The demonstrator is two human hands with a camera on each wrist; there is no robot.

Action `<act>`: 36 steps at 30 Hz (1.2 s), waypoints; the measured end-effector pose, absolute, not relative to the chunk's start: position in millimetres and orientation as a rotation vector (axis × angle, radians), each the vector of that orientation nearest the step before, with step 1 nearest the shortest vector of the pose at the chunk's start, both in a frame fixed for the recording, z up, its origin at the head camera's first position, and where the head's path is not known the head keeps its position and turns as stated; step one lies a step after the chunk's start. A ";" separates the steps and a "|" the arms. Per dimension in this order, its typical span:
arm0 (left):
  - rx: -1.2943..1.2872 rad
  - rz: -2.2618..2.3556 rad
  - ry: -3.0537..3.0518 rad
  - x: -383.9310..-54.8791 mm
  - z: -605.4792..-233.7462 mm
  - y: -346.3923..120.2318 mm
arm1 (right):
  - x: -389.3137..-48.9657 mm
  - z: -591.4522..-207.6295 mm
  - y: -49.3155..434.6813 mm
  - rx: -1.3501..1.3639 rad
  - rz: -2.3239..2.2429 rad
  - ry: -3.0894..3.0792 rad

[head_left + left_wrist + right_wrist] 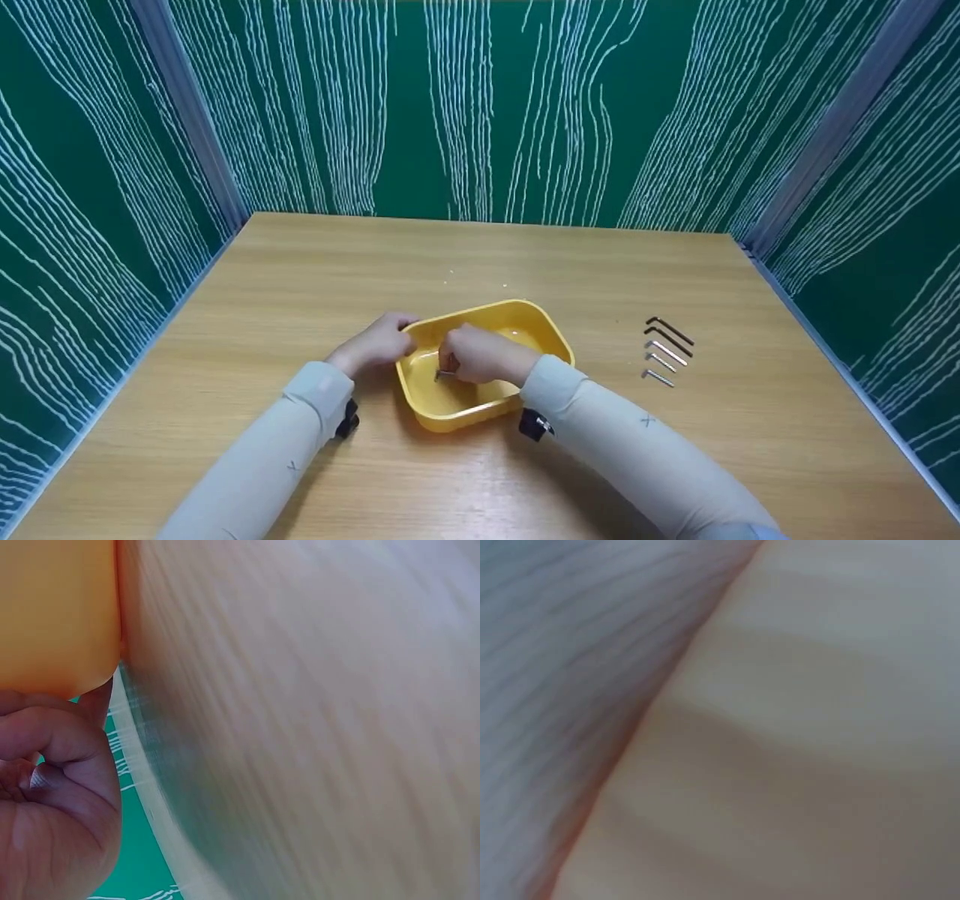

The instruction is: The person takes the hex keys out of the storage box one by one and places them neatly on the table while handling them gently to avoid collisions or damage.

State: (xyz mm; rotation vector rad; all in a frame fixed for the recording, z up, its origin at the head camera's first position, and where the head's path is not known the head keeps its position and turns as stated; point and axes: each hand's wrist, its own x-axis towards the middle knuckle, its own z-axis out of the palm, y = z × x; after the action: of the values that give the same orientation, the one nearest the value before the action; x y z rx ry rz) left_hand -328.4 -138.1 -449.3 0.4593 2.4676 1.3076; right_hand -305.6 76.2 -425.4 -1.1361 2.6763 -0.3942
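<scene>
A yellow plastic basin point(448, 424) with rounded corners sits at an angle on the table. My left hand point(379, 343) grips its left rim, thumb over the edge; in the left wrist view the curled fingers point(52, 731) press against the basin's outer wall point(60, 622). Inside the basin, knuckles up, my right hand point(480, 355) pinches a small metal hex key point(445, 374), its short end poking out past the fingertips. Most of that key is hidden by the hand. The basin's wall point(780, 765) fills much of the right wrist view, blurred.
Right of the basin, several L-shaped hex keys lie in a slanted row, from a dark one point(675, 332) at the far end to a short silver one point(660, 379) nearest. Tiny white specks dot the wooden table point(337, 262) behind the basin. Green panels point(409, 112) enclose the sides and back.
</scene>
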 end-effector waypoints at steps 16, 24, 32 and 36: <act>0.434 1.387 2.422 -325.8 -449.4 -135.8 | -302.8 -421.7 91.0 -1.074 -0.328 2.658; 0.424 1.369 2.428 -326.2 -447.9 -134.4 | -304.1 -415.6 105.8 -1.146 -0.394 2.692; 0.442 1.349 2.461 -327.2 -448.3 -134.4 | -304.0 -407.3 121.1 -1.081 -0.402 2.733; 0.459 1.356 2.461 -326.9 -449.1 -134.3 | -302.6 -403.4 128.1 -1.046 -0.420 2.740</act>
State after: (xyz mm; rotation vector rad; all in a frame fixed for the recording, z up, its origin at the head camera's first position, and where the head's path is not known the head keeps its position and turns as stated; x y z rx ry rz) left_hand -326.9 -134.3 -449.1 0.4587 2.4609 1.3564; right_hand -302.6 128.1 -403.4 -1.0457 2.7396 -0.4198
